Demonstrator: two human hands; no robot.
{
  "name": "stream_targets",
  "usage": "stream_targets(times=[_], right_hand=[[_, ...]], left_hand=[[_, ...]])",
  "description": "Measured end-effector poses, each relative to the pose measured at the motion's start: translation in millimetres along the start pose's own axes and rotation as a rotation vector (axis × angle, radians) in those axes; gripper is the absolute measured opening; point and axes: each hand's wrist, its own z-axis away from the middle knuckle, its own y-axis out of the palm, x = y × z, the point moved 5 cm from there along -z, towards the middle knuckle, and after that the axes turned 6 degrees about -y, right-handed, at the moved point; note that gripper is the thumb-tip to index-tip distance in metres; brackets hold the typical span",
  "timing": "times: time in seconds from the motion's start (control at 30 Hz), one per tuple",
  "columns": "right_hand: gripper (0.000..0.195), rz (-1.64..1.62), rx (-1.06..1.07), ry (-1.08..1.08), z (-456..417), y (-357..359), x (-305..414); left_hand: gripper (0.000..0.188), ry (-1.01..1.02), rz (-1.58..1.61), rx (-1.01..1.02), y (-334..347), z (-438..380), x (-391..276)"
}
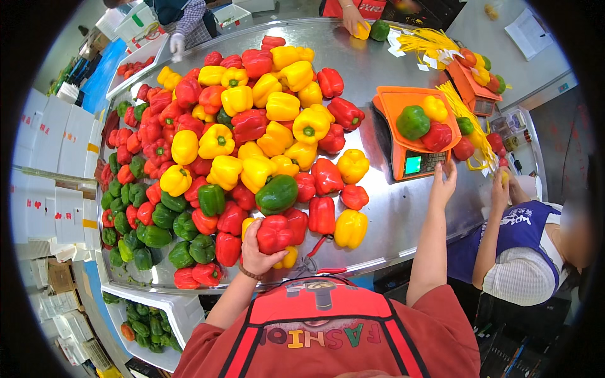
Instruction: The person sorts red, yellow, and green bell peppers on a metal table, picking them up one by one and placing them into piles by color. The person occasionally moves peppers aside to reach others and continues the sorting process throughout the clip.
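Note:
My left hand [259,253] is wrapped around a red bell pepper [274,235] at the near edge of a large heap of red, yellow and green peppers. Beside that pepper, a big green bell pepper [277,194] lies on the heap. To the right, my right hand [445,182] is held with fingers apart at the front edge of an orange digital scale [396,141], by its keypad, and nothing shows in it. On the scale's pan rest a green pepper [413,122], a yellow pepper [434,108] and a red pepper [436,137]. Red-handled pliers or cutters [315,246] lie near the table's front edge.
Yellow ties [427,41] with white tags and a second orange scale [468,87] with peppers stand far right. Co-workers are at the right [520,250], far side [352,16] and upper left [184,23]. A white foam box [182,307] of green peppers sits below the near left edge.

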Motion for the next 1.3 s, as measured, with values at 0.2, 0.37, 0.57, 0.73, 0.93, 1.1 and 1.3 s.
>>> stream_targets(times=[0.2, 0.37, 0.57, 0.73, 0.93, 1.1, 1.3], right_hand=[[0.08, 0.379, 0.087, -0.372, -64, 36, 38], [0.065, 0.29, 0.001, -0.244, -70, 31, 50], [0.071, -0.269, 0.051, -0.167, 43, 59, 92], [0.063, -0.176, 0.686, -0.443, 119, 151, 155], [0.053, -0.11, 0.713, -0.789, 111, 224, 246], [0.055, 0.321, 1.017, -0.897, 123, 344, 268], [0.072, 0.756, 1.163, -0.879, 133, 397, 279]], left_hand=[[0.101, -0.021, -0.008, 0.024, -3, -3, -5], [0.1, -0.004, 0.011, 0.011, -2, -2, -5], [0.099, 0.007, -0.026, -0.01, -4, -1, -6], [0.097, 0.019, -0.025, -0.016, -5, -4, -10], [0.095, 0.064, -0.056, -0.022, -7, -5, -9], [0.096, 0.055, -0.027, -0.024, -8, -8, -11], [0.093, 0.052, -0.036, -0.062, -7, -6, -13]])
